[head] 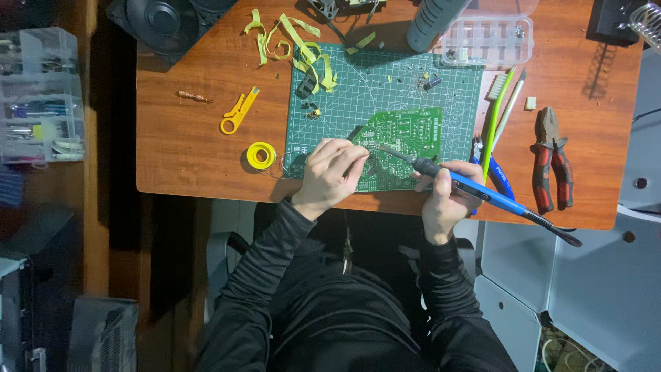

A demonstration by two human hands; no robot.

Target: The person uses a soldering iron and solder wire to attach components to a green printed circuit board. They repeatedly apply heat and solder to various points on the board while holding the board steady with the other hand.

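Note:
A green circuit board (pixel 407 134) lies on a green cutting mat (pixel 385 89) near the desk's front edge. My right hand (pixel 444 196) grips a blue soldering iron (pixel 482 193), its metal tip resting on the board's lower left part. My left hand (pixel 330 172) rests on the board's left edge with fingers curled around a thin dark tool or wire that points up toward the board; what it is I cannot tell.
A yellow solder spool (pixel 261 156) and a yellow wire stripper (pixel 238 111) lie left of the mat. Yellow tape scraps (pixel 303 48) sit at the mat's top. Red-handled pliers (pixel 551 162), a clear parts box (pixel 489 40) and thin tools (pixel 502 110) lie right.

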